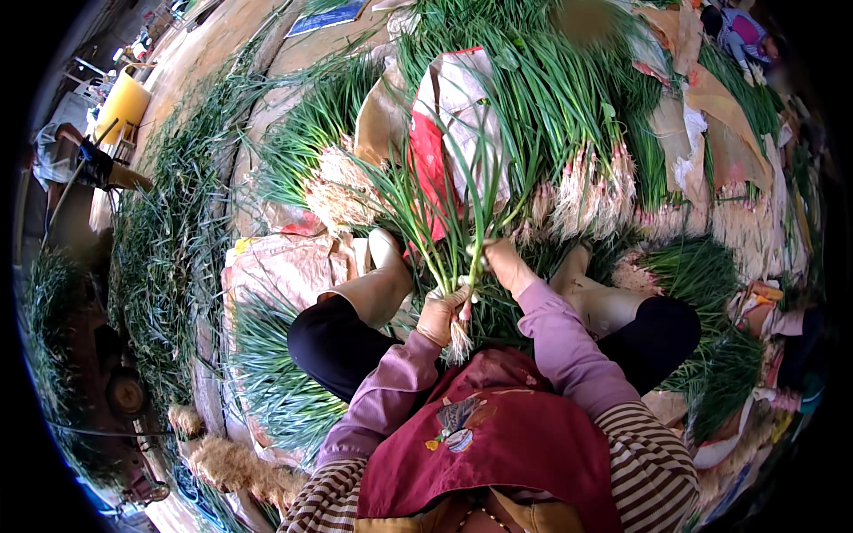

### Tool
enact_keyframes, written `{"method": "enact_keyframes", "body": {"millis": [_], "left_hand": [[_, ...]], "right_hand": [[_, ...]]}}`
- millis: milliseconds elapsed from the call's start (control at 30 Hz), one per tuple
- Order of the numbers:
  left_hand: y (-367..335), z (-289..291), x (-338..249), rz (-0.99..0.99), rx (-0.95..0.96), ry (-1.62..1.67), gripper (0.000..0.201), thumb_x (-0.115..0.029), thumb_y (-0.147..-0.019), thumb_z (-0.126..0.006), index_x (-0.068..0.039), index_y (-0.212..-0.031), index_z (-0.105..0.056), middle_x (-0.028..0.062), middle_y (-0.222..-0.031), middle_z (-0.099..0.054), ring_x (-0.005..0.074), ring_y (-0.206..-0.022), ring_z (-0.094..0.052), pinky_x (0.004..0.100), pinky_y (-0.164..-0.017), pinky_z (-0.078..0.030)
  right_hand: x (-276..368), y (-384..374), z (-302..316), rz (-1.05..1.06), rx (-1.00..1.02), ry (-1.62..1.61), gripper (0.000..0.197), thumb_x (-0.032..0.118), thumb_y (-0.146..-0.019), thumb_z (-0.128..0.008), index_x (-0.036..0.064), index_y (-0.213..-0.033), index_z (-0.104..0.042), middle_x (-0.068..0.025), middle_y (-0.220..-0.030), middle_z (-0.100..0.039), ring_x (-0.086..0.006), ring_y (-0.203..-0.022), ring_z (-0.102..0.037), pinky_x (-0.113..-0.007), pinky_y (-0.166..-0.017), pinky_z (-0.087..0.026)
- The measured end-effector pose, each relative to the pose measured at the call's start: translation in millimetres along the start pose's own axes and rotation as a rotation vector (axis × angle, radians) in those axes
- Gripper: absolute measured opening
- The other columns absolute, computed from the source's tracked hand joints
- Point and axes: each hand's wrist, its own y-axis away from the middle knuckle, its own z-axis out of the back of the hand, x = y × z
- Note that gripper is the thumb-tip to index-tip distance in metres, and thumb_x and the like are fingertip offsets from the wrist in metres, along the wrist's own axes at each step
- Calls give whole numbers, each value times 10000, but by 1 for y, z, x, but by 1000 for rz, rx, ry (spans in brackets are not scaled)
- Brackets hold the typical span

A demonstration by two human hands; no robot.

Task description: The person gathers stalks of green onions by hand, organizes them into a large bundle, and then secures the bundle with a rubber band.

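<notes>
Scallion bunch [478,233]: in the left hand [439,316], just beyond the maroon apron [542,449]; roots toward the apron, leaves fanning away.
Left-hand fingers: closed around the lower stems; undersides hidden from me.
Right-hand fingers: beside the stems, blurred; whether the right hand [506,265] pinches one, I cannot tell.
Red-and-white sack [424,147]: partly screened by leaves.
Right-edge co-worker [786,322]: cut off by the dark rim.
Blue panel [325,18]: pale marks, too small to read.
Apron front: a coloured picture.
</notes>
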Motion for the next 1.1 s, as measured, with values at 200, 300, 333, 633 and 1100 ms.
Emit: {"method": "enact_keyframes", "body": {"millis": [200, 300, 333, 633, 1100], "left_hand": [[-4, 5, -11, -97, -79, 99, 87, -109, -855, -539, -28, -869, -566, 1, -547, -507, 67, -409, -430, 181, -373, -339], [-8, 3, -14, -104, -85, 282, 134, -163, -883, -502, -60, -961, -538, 13, -695, -542, 77, -537, -478, 187, -448, -378], [-9, 2, -19, -75, 45, 273, 168, -178, -887, -496, -79, -1022, -506, 0, -652, -488, 76, -539, -427, 196, -478, -351], [-24, 8, -13, -38, -125, -2, 114, -115, -832, -575, -7, -864, -592, 59, -652, -580, 75, -436, -436, 184, -413, -343], [-19, -12, 11, 58, -29, -352, 113, -65, -736, -682, 18, -719, -606, 40, -500, -547, 67, -341, -415, 201, -328, -302]], "right_hand": [[-20, 34, 22, -361, 418, 1408, 386, 309, -725, -630, 23, -985, -624, -191, -977, -609, -300, -927, -591, -372, -783, -461], [-29, 5, 58, 59, -199, 586, 223, 244, -836, -558, 39, -824, -644, -76, -647, -586, -160, -568, -544, -297, -548, -443], [-27, -14, 69, 198, -385, 372, 183, 191, -854, -537, 37, -888, -630, -49, -655, -574, -108, -555, -509, -257, -497, -421], [-1, -70, 84, 167, -582, -497, 114, 135, -824, -574, 28, -824, -615, -48, -724, -604, -134, -585, -538, -285, -473, -423], [-2, 30, 21, 118, -194, -268, 242, 235, -814, -609, 66, -646, -566, 15, -528, -491, -50, -405, -370, -215, -382, -258]]}}
